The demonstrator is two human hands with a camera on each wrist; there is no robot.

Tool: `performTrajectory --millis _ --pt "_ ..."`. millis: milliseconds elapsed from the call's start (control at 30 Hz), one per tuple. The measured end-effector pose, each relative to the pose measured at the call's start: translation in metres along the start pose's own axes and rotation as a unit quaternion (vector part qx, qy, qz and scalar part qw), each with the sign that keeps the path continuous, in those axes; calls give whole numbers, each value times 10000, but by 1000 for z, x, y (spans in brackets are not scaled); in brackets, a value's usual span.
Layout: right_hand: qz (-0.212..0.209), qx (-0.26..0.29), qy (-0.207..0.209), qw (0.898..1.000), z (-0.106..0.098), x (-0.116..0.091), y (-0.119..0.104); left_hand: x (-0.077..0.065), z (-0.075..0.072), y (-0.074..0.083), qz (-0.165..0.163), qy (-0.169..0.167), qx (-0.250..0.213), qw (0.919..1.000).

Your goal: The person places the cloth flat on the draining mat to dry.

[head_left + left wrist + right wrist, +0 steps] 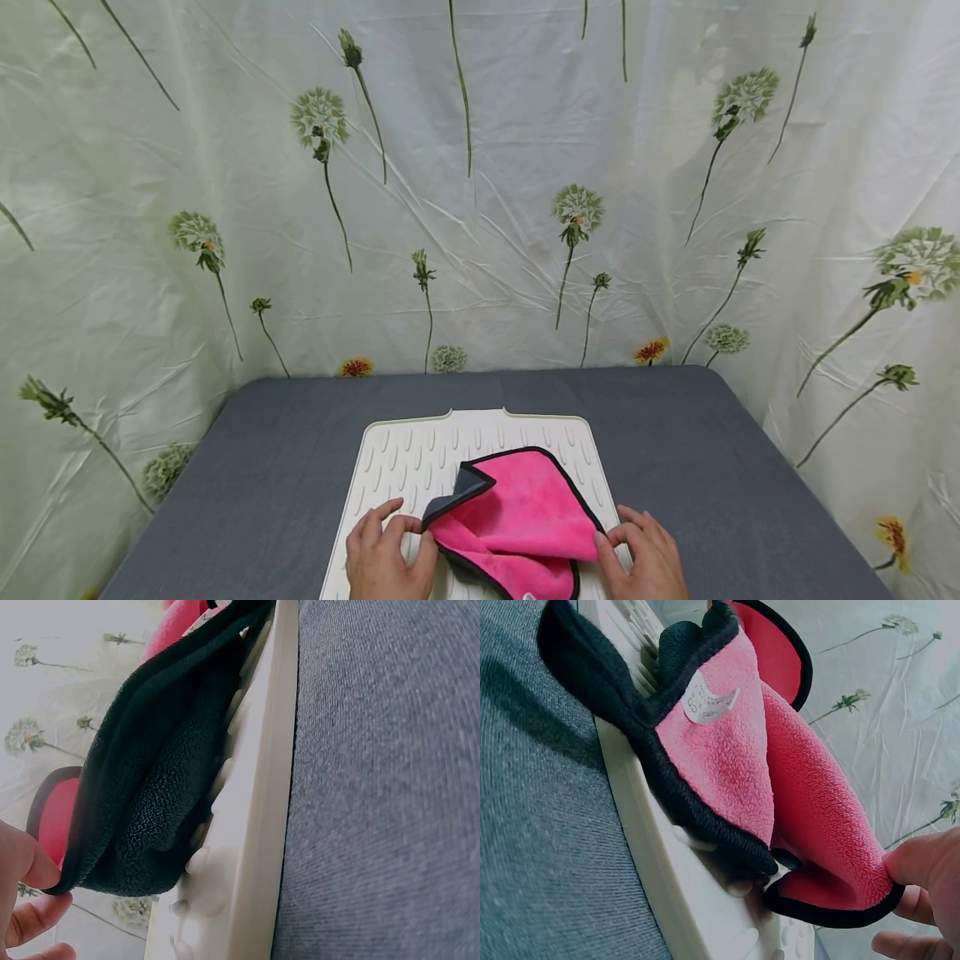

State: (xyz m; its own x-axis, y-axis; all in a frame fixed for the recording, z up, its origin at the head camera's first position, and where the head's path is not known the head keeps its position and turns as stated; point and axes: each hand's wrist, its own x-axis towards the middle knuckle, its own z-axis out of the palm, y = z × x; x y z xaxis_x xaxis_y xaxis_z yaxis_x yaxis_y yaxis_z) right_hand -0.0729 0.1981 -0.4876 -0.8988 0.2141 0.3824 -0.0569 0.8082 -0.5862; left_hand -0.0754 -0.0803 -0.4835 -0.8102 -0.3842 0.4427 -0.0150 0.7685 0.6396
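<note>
A pink cloth with black edging and a dark grey back lies crumpled over a white ridged board. My left hand pinches its left edge between thumb and index finger. At the opposite side my right hand pinches the black-edged right corner. Up in the left wrist view, the cloth's dark fleecy underside sags from the pinched edge toward the board. A white label sticks out from the pink face in the right wrist view. One far-left corner is folded over, showing the grey side.
The board lies on a table covered in dark grey fabric. Behind and at both sides hangs a pale curtain printed with dandelions. A small notched tab marks the board's far edge.
</note>
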Motion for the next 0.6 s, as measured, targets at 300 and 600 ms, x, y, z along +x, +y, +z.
performTrajectory --millis 300,600 --pt "-185 90 245 9995 1 1 0 5 -4 -5 85 53 -58 9999" --pt "156 -54 -146 9998 -5 2 0 9 -8 -9 -1 53 -68 10000"
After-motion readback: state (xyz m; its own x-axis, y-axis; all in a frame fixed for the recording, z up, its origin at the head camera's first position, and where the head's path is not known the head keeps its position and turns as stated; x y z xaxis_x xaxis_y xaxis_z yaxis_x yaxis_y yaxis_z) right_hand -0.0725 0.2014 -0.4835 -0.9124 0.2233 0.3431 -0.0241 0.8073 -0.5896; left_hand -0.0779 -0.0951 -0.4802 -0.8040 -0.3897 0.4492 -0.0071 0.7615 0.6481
